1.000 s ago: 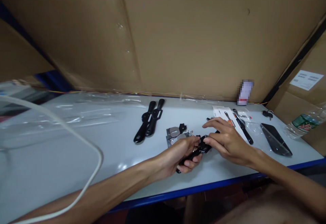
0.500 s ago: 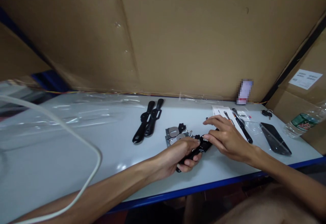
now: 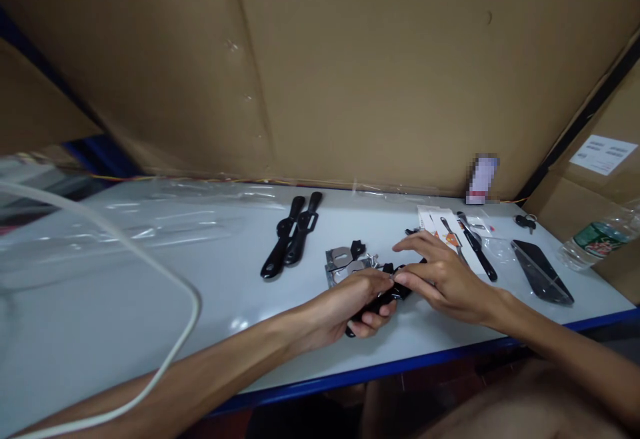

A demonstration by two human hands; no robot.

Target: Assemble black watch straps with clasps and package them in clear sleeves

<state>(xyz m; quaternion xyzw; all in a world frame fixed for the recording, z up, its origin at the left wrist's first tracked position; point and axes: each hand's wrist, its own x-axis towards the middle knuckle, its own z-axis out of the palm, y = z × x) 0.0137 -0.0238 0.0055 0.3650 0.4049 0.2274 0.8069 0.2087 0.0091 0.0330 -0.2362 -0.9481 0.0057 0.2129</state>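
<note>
My left hand [image 3: 353, 306] is closed around a long black plastic handle piece [image 3: 376, 304] just above the white table [image 3: 225, 306]. My right hand [image 3: 440, 276] meets it from the right, thumb and fingers pinching the piece's upper end near a small metal part. Right behind the hands lie grey metal plates [image 3: 343, 262] with a small black knob. Two more black handle pieces [image 3: 293, 236] lie side by side further left.
A printed leaflet [image 3: 440, 226], a black tool [image 3: 477, 249], a key [image 3: 525, 221], a dark phone [image 3: 540, 269] and a plastic bottle [image 3: 597, 239] lie at the right. Clear plastic bags [image 3: 150, 222] cover the left. A white cable [image 3: 165, 279] loops near me. Cardboard walls stand behind.
My right hand has shifted slightly left along the black piece, its fingertips now pinching beside my left thumb. My left hand has stayed in place.
</note>
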